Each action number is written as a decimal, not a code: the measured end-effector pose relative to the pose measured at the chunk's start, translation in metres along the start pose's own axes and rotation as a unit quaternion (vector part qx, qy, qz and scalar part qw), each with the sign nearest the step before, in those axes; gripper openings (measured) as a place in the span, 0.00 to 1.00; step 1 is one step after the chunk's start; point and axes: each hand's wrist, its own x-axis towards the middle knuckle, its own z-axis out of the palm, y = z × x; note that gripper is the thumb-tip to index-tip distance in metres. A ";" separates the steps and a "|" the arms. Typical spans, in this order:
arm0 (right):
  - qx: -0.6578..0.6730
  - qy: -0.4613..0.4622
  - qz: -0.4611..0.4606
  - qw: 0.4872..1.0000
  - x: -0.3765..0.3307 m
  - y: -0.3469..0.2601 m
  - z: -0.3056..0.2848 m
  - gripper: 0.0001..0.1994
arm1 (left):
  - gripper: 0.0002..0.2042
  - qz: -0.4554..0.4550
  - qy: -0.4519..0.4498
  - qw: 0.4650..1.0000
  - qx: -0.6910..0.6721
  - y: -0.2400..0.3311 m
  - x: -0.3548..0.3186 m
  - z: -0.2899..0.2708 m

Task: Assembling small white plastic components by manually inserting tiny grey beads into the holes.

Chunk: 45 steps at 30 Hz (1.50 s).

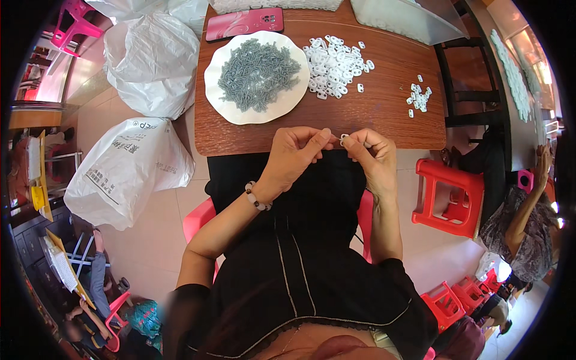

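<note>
Just off the near edge of the brown table [384,123], my two hands meet, fingertips nearly touching. My right hand [374,157] pinches a small white oval piece with holes [344,138] between thumb and finger. My left hand [293,157] is also closed in a pinch beside it; what its fingertips hold is too small and covered to make out. Beyond my hands lies a white wavy-rimmed plate [214,96] heaped with short grey translucent tube-like pieces [257,73]. A pile of white oval pieces [336,69] touches the plate's right side. Farther right is a smaller group of similar pieces [419,99].
A pink phone [245,24] lies behind the plate, with a white translucent bin [408,23] at the far right. White plastic bags [132,171] stand left of the table. A red stool [449,198] is at right. Other people sit to both sides.
</note>
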 end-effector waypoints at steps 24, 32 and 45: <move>-0.031 -0.020 0.014 0.999 0.000 0.001 0.004 0.05 | 0.08 -0.021 0.003 0.999 -0.031 -0.009 0.000 -0.001; -0.007 0.014 0.021 1.000 0.000 -0.002 0.005 0.06 | 0.10 -0.031 -0.005 0.998 -0.045 -0.010 0.002 0.001; -0.008 0.065 0.001 0.998 -0.001 -0.003 -0.017 0.07 | 0.09 -0.008 -0.018 1.000 -0.001 -0.001 0.013 0.005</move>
